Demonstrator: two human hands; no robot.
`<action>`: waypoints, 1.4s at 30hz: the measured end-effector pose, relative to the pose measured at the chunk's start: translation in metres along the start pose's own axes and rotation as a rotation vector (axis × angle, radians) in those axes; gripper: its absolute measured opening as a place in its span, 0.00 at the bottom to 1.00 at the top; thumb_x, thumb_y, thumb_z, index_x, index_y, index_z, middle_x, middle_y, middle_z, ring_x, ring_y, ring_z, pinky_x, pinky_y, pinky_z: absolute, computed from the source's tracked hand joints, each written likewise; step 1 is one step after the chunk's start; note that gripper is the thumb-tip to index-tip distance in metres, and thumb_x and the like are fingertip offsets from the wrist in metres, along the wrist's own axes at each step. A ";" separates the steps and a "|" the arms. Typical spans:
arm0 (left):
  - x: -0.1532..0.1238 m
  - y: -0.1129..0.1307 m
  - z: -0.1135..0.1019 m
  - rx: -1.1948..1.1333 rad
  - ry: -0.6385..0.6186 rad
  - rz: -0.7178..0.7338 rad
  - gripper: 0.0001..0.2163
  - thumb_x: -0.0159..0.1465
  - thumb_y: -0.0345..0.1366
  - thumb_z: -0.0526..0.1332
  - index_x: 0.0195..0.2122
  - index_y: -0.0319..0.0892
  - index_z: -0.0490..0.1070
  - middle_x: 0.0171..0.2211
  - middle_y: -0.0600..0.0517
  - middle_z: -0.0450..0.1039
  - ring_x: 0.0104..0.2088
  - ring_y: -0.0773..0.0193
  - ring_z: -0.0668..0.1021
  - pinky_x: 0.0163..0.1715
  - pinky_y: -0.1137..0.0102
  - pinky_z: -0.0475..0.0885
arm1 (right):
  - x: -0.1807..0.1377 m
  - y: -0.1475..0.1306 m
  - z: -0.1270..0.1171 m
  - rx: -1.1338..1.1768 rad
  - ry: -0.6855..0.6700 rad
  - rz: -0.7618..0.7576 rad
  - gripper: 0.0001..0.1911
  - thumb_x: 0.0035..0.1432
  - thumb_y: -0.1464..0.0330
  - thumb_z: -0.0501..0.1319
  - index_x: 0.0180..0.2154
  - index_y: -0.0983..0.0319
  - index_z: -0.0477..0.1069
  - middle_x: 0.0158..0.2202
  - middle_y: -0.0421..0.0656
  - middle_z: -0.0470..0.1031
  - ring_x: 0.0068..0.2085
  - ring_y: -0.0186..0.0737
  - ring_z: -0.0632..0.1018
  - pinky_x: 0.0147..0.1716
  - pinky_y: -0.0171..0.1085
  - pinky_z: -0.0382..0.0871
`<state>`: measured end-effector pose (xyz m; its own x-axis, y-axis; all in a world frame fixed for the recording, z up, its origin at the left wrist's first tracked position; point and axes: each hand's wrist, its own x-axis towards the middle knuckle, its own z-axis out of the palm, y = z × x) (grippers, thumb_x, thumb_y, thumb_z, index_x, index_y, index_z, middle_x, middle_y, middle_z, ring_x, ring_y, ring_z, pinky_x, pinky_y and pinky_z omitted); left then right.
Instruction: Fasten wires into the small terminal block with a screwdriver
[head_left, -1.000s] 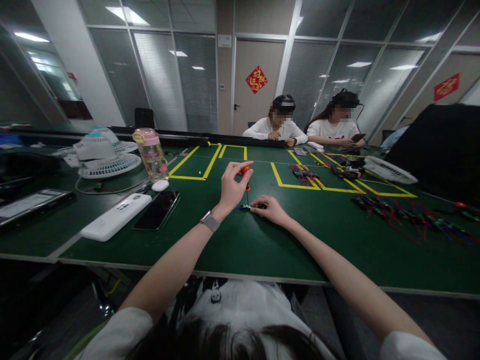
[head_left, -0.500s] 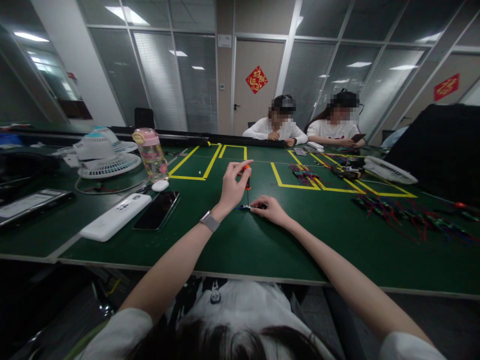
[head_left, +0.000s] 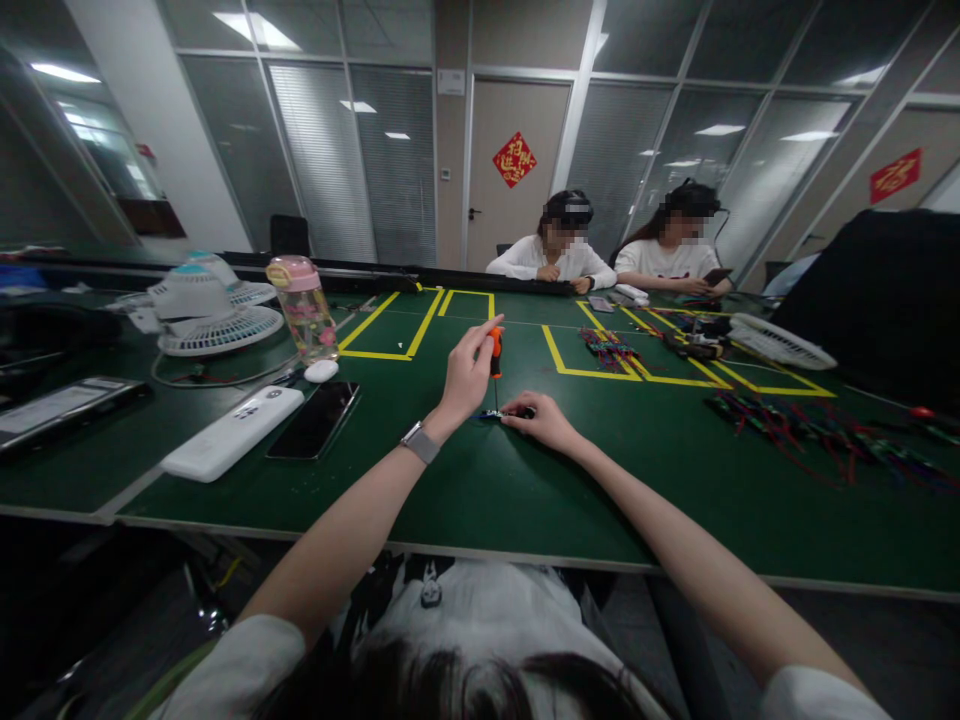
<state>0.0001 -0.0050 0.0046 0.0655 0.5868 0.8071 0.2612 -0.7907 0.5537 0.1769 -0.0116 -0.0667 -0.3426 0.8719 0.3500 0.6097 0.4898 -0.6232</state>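
Observation:
My left hand [head_left: 466,372] has its fingers closed around an orange and black screwdriver [head_left: 496,352]. The screwdriver stands upright, its thin shaft pointing down at a small circuit board [head_left: 492,413] on the green table. My right hand [head_left: 546,422] pinches the right end of that board, holding it against the tabletop. Blue wire shows at the board's left end. A dark part sits under my right fingers, too small to make out. Whether the screwdriver tip is seated in a screw cannot be seen.
A black phone [head_left: 313,420], a white power bank [head_left: 234,434] and a pink-lidded bottle [head_left: 302,310] lie or stand left, near a white fan [head_left: 217,325]. Bundles of wired boards [head_left: 817,430] lie right. Two people [head_left: 555,250] sit across the table [head_left: 480,500].
My left fingers have shifted slightly on the screwdriver handle, exposing more of its orange side. My right hand and the circuit board stay in place.

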 end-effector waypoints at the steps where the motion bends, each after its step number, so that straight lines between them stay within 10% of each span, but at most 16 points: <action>1: 0.000 0.000 0.000 -0.005 0.003 0.001 0.15 0.71 0.31 0.51 0.54 0.46 0.71 0.45 0.49 0.74 0.45 0.64 0.76 0.45 0.69 0.71 | 0.000 0.000 0.000 0.002 -0.001 -0.002 0.10 0.53 0.67 0.66 0.37 0.63 0.81 0.32 0.45 0.76 0.33 0.37 0.74 0.35 0.36 0.67; 6: -0.001 0.000 0.000 0.077 0.086 0.003 0.08 0.66 0.35 0.62 0.46 0.45 0.75 0.38 0.50 0.71 0.37 0.64 0.75 0.40 0.70 0.72 | 0.000 -0.001 0.000 0.004 0.001 0.008 0.09 0.53 0.67 0.66 0.37 0.63 0.81 0.32 0.45 0.76 0.33 0.38 0.74 0.35 0.36 0.67; 13: -0.001 0.001 0.001 -0.013 -0.003 0.040 0.15 0.72 0.31 0.50 0.54 0.45 0.71 0.49 0.48 0.73 0.49 0.62 0.75 0.51 0.66 0.70 | 0.000 -0.002 -0.001 -0.003 -0.012 0.012 0.10 0.54 0.67 0.66 0.38 0.64 0.81 0.32 0.45 0.76 0.33 0.38 0.74 0.35 0.36 0.67; 42: -0.001 0.000 0.002 0.025 0.022 0.014 0.13 0.70 0.33 0.54 0.53 0.46 0.71 0.42 0.49 0.73 0.41 0.63 0.75 0.44 0.68 0.72 | -0.001 -0.002 -0.001 0.014 -0.013 0.015 0.10 0.54 0.66 0.66 0.38 0.63 0.81 0.32 0.45 0.76 0.33 0.38 0.74 0.35 0.37 0.68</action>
<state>0.0016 -0.0057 0.0034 0.0478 0.5715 0.8192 0.2845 -0.7939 0.5373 0.1764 -0.0134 -0.0646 -0.3430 0.8788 0.3318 0.6049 0.4768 -0.6378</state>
